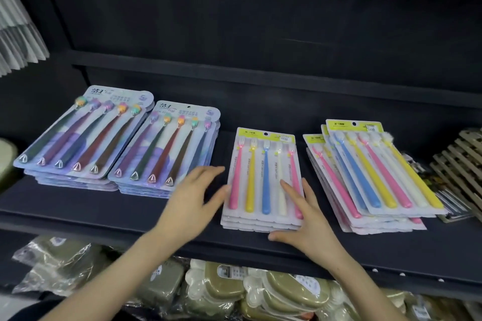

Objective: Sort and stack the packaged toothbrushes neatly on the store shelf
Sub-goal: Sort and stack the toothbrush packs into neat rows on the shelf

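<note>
Four stacks of packaged toothbrushes lie on the dark shelf (130, 214). Two lilac stacks with dark-handled brushes sit at the left (75, 138) and beside it (167, 151). A squared stack of yellow-topped packs (263, 180) with pink, yellow and blue brushes lies in the middle. A looser, fanned stack of similar packs (375, 174) lies to its right. My left hand (193, 198) is open, fingers straight, its thumb at the middle stack's left edge. My right hand (305, 219) lies open against that stack's right side, fingers resting on the top pack, thumb at the front edge.
A wooden lattice item (461, 164) and dark packaged goods (448, 203) sit at the shelf's right end. A pale round object (6, 161) is at the far left. Below the shelf lie bagged olive and white items (234, 292). Another shelf board (234, 68) runs above.
</note>
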### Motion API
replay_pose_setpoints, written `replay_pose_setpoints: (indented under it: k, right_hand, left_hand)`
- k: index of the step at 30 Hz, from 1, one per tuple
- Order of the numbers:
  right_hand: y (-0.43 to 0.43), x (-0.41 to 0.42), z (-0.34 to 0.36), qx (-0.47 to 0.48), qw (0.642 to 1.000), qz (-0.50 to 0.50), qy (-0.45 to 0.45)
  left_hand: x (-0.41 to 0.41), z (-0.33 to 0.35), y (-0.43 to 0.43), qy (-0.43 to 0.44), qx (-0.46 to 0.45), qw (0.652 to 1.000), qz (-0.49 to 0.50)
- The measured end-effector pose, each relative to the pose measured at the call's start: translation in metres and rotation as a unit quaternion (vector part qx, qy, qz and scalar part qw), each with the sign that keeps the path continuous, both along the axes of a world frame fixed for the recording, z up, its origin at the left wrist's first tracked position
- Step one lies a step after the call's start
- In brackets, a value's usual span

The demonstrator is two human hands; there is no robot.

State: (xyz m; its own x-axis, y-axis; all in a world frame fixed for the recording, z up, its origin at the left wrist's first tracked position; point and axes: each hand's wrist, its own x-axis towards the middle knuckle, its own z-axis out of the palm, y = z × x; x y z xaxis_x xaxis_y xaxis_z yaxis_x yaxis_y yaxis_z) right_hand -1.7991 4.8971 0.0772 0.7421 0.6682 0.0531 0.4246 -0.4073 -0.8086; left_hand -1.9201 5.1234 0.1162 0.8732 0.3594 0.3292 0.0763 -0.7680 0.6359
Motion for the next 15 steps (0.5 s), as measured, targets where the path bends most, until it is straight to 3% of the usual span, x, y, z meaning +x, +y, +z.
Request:
replay_pose_setpoints:
  k: [2, 4, 15]
  right_hand:
    - [0.004, -0.001, -0.004, 0.003, 1.000, -0.010, -0.021]
    - [0.007, 0.000, -0.005, 0.005, 0.999, -0.015, -0.030]
    - [0.046, 0.027, -0.001, 0.020, 0.999, -0.011, -0.031]
  left_hand:
    - [0.003, -0.011, -0.019, 0.034, -0.129, 0.990, -0.036]
    - [0.009, -0.021, -0.031, 0.033, -0.184, 0.981, -0.051]
    - [0.045, -0.032, -0.018, 0.030, -0.268, 0.963, 0.010]
